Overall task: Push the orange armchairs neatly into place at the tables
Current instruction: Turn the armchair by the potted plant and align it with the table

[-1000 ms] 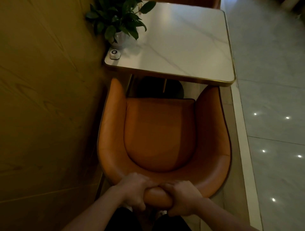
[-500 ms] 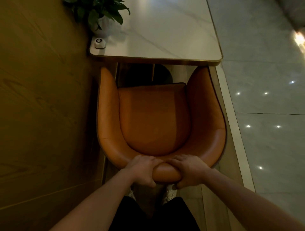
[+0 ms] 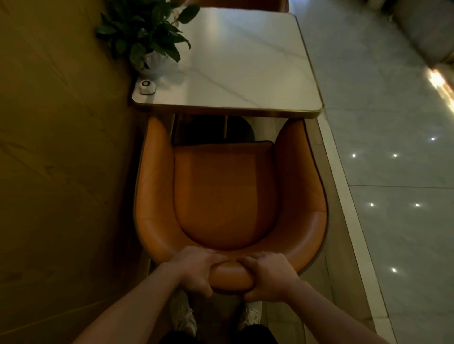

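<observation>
An orange armchair (image 3: 226, 191) with a curved back faces a white marble table (image 3: 248, 68) with a gold rim. The tips of its two arms reach just under the table's near edge. My left hand (image 3: 195, 270) grips the top of the backrest left of centre. My right hand (image 3: 267, 278) grips it right of centre, fingers curled over the rim. The back of a second orange chair (image 3: 235, 3) shows at the table's far side.
A wooden wall (image 3: 61, 159) runs close along the chair's left side. A potted plant (image 3: 147, 39) and a small round call button (image 3: 147, 87) sit on the table's left corner. Glossy grey floor tiles (image 3: 393, 172) lie to the right, past a pale raised border.
The chair has slid forward; its arm tips now meet the table's edge. Both hands keep their grip on the backrest. The view has shifted a little.
</observation>
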`<action>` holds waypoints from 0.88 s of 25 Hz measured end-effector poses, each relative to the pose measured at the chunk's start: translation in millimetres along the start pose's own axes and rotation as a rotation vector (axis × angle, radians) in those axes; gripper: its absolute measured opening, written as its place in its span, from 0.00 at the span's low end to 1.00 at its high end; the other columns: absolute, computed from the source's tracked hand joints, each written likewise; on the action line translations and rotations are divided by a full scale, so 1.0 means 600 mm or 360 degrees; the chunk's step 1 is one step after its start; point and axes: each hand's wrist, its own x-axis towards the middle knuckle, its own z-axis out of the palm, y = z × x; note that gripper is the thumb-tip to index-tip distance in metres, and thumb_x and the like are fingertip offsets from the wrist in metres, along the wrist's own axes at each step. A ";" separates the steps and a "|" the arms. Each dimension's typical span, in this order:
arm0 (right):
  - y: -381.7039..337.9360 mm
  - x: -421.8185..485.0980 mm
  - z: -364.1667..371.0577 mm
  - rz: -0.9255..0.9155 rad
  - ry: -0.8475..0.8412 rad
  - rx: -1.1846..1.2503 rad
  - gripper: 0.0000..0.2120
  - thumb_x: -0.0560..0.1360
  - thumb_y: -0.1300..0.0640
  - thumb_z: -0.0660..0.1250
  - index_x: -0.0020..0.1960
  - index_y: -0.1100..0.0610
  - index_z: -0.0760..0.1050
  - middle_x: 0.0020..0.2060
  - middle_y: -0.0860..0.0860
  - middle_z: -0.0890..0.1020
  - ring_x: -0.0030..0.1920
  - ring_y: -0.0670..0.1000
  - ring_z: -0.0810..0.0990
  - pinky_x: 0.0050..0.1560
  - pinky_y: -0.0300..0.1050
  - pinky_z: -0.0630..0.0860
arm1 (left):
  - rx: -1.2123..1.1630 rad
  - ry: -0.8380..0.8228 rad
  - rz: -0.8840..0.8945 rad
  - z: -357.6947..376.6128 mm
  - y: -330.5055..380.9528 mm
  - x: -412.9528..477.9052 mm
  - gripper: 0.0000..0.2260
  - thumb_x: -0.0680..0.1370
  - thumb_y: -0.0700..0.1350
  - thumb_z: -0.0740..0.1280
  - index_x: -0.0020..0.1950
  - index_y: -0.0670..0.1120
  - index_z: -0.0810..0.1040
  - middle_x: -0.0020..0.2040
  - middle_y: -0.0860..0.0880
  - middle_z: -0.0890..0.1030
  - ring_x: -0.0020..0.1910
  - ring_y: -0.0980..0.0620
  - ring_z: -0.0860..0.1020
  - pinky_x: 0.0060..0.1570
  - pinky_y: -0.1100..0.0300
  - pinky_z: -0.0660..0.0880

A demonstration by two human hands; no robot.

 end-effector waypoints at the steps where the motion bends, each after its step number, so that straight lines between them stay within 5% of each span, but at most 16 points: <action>1: -0.007 0.008 -0.006 0.0017 -0.0004 0.0004 0.41 0.62 0.26 0.65 0.70 0.43 0.69 0.58 0.46 0.80 0.55 0.53 0.79 0.54 0.51 0.78 | -0.0005 0.0007 -0.0014 -0.008 -0.008 -0.001 0.43 0.64 0.61 0.73 0.77 0.63 0.59 0.71 0.56 0.72 0.65 0.50 0.73 0.63 0.50 0.71; 5: 0.007 0.018 -0.042 0.0053 -0.0258 0.0513 0.43 0.64 0.24 0.68 0.73 0.42 0.68 0.64 0.44 0.78 0.63 0.49 0.77 0.63 0.49 0.75 | -0.0236 -0.0193 -0.0046 -0.026 -0.029 -0.004 0.47 0.63 0.64 0.78 0.78 0.62 0.60 0.75 0.57 0.68 0.72 0.53 0.67 0.72 0.50 0.63; 7: 0.076 0.046 -0.074 0.0351 -0.0007 0.0855 0.37 0.69 0.29 0.69 0.74 0.43 0.69 0.68 0.43 0.76 0.67 0.46 0.74 0.68 0.45 0.72 | -0.0636 -0.0154 -0.0205 -0.056 -0.070 0.014 0.50 0.58 0.73 0.76 0.76 0.60 0.66 0.74 0.56 0.70 0.72 0.54 0.68 0.73 0.54 0.65; 9: 0.188 0.099 -0.106 0.0729 0.0523 0.0493 0.32 0.76 0.38 0.67 0.75 0.49 0.67 0.72 0.48 0.72 0.72 0.50 0.70 0.70 0.48 0.70 | -0.0492 0.0394 -0.0523 -0.095 -0.134 0.050 0.44 0.64 0.76 0.67 0.76 0.58 0.67 0.74 0.53 0.70 0.73 0.52 0.67 0.73 0.52 0.64; 12: 0.334 0.172 -0.132 0.1087 0.0652 0.0007 0.37 0.78 0.43 0.67 0.80 0.54 0.56 0.80 0.57 0.57 0.80 0.59 0.54 0.78 0.56 0.57 | 0.0173 0.0885 -0.0998 -0.140 -0.237 0.104 0.34 0.78 0.64 0.61 0.80 0.53 0.58 0.78 0.45 0.63 0.78 0.43 0.58 0.75 0.43 0.57; 17: 0.409 0.231 -0.145 0.1242 0.0449 -0.0046 0.43 0.78 0.46 0.69 0.82 0.52 0.45 0.81 0.59 0.41 0.79 0.67 0.44 0.78 0.64 0.50 | 0.0226 0.0680 -0.1375 -0.172 -0.347 0.129 0.39 0.79 0.63 0.60 0.82 0.51 0.44 0.81 0.40 0.49 0.79 0.34 0.46 0.74 0.32 0.54; 22: 0.435 0.259 -0.133 0.1272 0.0471 -0.0007 0.44 0.78 0.47 0.69 0.82 0.50 0.43 0.80 0.56 0.37 0.78 0.69 0.50 0.75 0.66 0.62 | 0.0187 0.0728 -0.1353 -0.161 -0.369 0.146 0.41 0.79 0.63 0.62 0.82 0.50 0.43 0.81 0.40 0.43 0.78 0.31 0.42 0.73 0.31 0.59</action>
